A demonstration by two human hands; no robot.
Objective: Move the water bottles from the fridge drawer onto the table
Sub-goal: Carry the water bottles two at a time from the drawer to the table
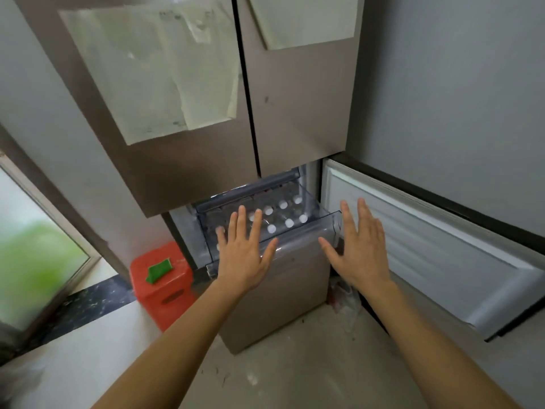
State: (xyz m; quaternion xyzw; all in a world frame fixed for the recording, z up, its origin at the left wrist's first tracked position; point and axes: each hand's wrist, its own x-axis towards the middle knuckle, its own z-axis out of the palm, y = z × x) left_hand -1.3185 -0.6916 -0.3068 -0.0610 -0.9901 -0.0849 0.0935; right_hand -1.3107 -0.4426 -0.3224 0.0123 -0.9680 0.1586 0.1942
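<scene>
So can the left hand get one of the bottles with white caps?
Probably yes. The drawer is pulled out with its top open, the bottles stand upright with caps showing, and the left hand is spread open by the front rim with nothing covering them.

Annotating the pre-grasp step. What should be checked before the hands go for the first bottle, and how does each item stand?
1. Door out of the way: ok. The lower right door is swung wide open.
2. Drawer pulled out: ok. The clear drawer sticks out past the fridge front.
3. Bottles reachable: ok. The water bottles stand upright in rows with their white caps exposed.
4. Hands free: ok. The left hand and right hand are spread flat and hold nothing.
5. Contact with the drawer: cannot tell.
6. Space on the table: cannot tell, as it is not in view.
</scene>
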